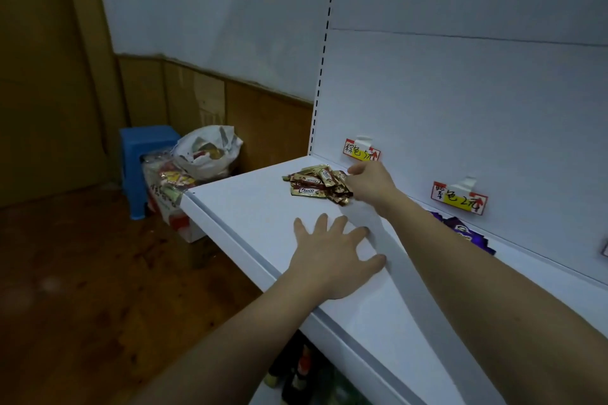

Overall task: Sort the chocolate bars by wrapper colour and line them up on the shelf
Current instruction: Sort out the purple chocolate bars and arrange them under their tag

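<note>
A loose pile of brown and gold chocolate bars (317, 187) lies near the left end of the white shelf (250, 204), under a red-edged price label (362, 150). My right hand (371, 184) rests against the pile's right edge, fingers curled on the bars there. My left hand (332, 253) lies flat on the shelf, fingers spread, holding nothing. Purple-wrapped bars (467, 232) lie further right against the back panel, partly hidden by my right forearm, below a second label (459, 198).
The shelf's front edge (230, 237) runs diagonally from left to lower right. Left of the shelf, on the floor, stand a blue plastic stool (144, 154), a white plastic bag (207, 151) and snack packs (167, 184). Bottles (302, 368) sit below the shelf.
</note>
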### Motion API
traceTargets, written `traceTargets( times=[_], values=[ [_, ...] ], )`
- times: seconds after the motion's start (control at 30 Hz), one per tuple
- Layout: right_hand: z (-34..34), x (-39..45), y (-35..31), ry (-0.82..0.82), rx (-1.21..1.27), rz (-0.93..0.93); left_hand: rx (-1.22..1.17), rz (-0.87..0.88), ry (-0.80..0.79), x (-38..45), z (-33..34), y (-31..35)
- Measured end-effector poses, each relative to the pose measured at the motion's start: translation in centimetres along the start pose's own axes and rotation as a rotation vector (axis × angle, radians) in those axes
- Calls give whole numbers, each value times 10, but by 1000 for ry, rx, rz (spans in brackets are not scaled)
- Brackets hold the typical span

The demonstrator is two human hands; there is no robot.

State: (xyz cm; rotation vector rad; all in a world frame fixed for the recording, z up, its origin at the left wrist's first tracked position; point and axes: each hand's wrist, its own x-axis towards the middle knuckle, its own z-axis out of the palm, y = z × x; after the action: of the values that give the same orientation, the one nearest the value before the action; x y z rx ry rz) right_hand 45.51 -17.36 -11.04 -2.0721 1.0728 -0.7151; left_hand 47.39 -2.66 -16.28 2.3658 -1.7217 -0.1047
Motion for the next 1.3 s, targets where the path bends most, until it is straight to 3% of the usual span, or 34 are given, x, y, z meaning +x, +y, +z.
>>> traceTargets(
  times=[0.33,0.53,0.7,0.9,1.1,1.3],
  values=[
    [-92,-118,40,-160,-275,-68,-10,-94,-52,-8,-17,14],
    [-185,-192,88,2,-261,2,-170,108,20,-15,-8,130],
    [-274,-246,140,121,-252,151,-381,329,-71,-19,10,244],
    [-365,-290,206,314,-290,321,-518,429,-118,-6,30,345],
    [-398,-294,254,408,-440,403,-448,475,-29,27,51,400],
    [-386,-283,274,387,-585,476,-234,632,-10,52,76,399]
  ],
)
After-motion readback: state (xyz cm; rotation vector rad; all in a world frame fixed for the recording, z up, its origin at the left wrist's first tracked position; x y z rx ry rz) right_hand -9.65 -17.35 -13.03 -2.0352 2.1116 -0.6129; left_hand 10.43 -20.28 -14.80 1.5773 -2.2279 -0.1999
